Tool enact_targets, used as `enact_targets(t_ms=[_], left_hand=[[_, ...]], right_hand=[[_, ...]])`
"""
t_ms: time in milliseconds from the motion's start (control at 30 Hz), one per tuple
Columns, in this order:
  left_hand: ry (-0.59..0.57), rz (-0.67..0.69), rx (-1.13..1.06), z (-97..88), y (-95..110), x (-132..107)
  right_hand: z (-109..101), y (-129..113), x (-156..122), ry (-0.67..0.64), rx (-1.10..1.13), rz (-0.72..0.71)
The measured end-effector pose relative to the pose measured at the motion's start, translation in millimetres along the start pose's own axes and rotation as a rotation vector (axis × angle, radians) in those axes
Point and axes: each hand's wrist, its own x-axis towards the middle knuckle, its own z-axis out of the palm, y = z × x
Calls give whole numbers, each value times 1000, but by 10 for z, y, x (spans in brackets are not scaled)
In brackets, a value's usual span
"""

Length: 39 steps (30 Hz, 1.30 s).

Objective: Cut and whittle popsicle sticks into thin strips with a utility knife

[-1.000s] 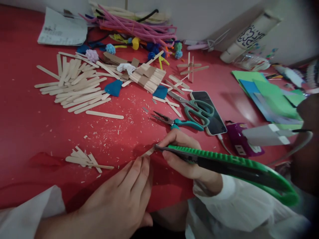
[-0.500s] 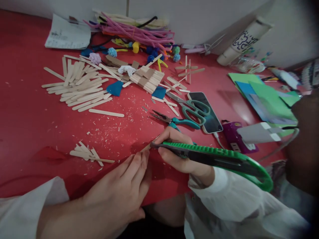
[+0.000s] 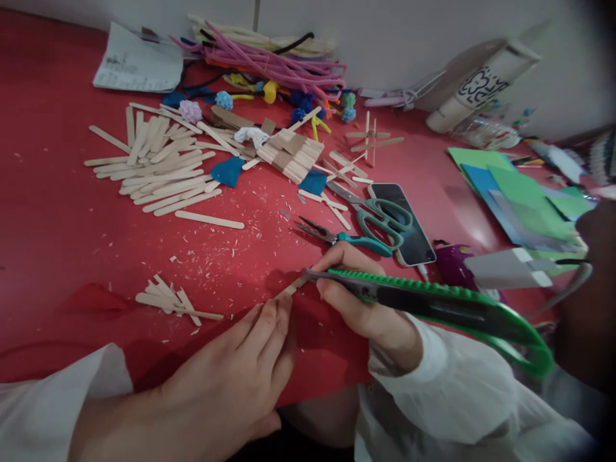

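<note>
The left hand (image 3: 240, 375), lower centre of the frame, pinched a short wooden stick (image 3: 290, 289) as the right hand (image 3: 366, 311) clenched a green utility knife (image 3: 433, 300) against it. A slip off the thin wood could have sent the blade into the left fingertips (image 3: 280, 309) just beside.

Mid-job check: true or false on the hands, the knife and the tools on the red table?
1. The right hand holds the green-and-black utility knife. True.
2. The left hand holds the teal-handled scissors. False: they lie partly on the black smartphone; the left hand pinches a thin wooden stick.
3. The teal-handled pliers lie on the red table beyond the right hand. True.
4. The pile of flat wooden craft sticks lies on the green paper sheets. False: it lies on the table, far to their left.
</note>
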Motion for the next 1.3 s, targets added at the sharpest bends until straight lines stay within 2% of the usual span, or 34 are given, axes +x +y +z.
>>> enact_targets(t_ms=[133, 500, 1000, 1300], left_hand=[[24, 4, 13, -11, -10, 8], [58, -18, -12, -23, -15, 30], [28, 11, 16, 17, -23, 8], [28, 14, -1, 43, 13, -30]], right_hand=[[-7, 16, 18, 21, 49, -4], [-31, -61, 18, -13, -39, -9], [-15, -77, -14, -43, -26, -39], [71, -2, -4, -8, -86, -183]])
